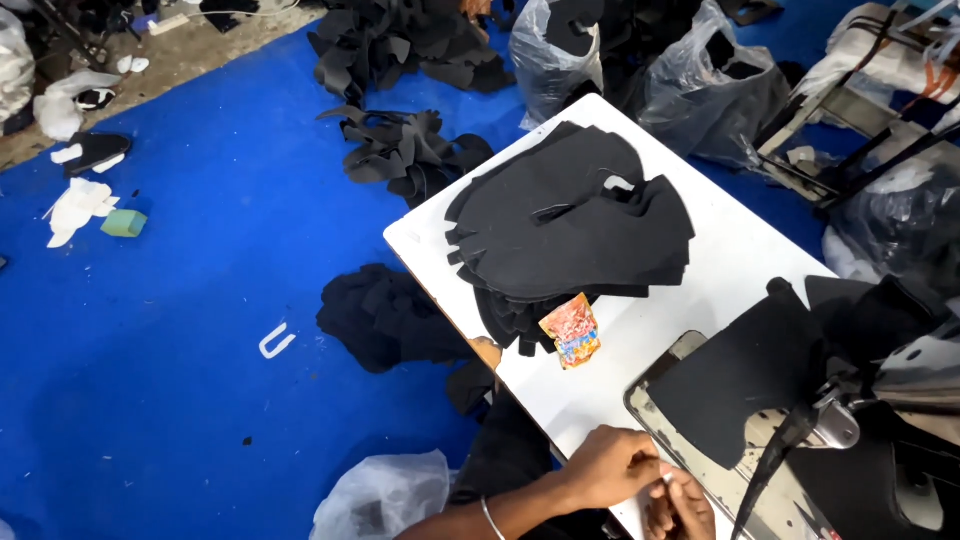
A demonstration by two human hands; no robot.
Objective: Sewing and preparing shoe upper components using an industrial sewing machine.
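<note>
Pinching something tiny, unidentifiable, both hands (640, 480) are seen closed at the desk (700, 300) edge; handled lightly, judged fragile.

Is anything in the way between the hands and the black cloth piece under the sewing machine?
Nothing visible. The left hand and right hand meet at the near edge of the white table, and the black cloth piece lies just past them on the machine's plate, with only bare plate between.

We see two bare hands at six o'clock — no sleeves, no gloves. The left hand (612, 466) has a thin silver bangle (491, 519) on its wrist; the right hand (682, 505) — partly cropped — wears nothing visible.
</note>
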